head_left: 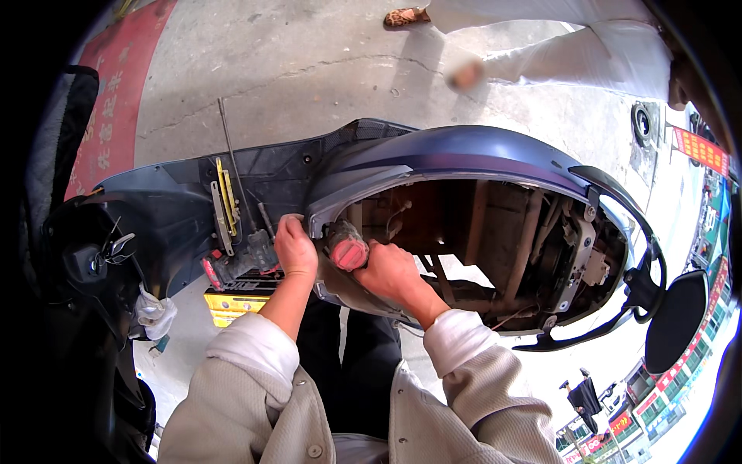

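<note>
A dark blue scooter body point(464, 147) lies across in front of me, its seat opening uncovered. My right hand point(390, 271) is closed round a power driver point(349, 249) with a round red rear cap, at the left end of that opening. The driver's front end points into the body and is hidden. My left hand point(297, 246) has its fingers curled at the corner of the body panel point(318, 220), just left of the driver. Inside the opening are a brown, rusty-looking cavity point(440, 213), frame tubes and a loose connector point(398, 220) on a wire.
On the footboard point(270, 166) lie a second red-and-black power tool point(243, 259), a long thin rod point(228, 139) and yellow-and-metal strips point(224, 193). A yellow box point(232, 303) stands below. Keys point(116, 243) hang at the left. A person in pale trousers point(572, 58) stands beyond.
</note>
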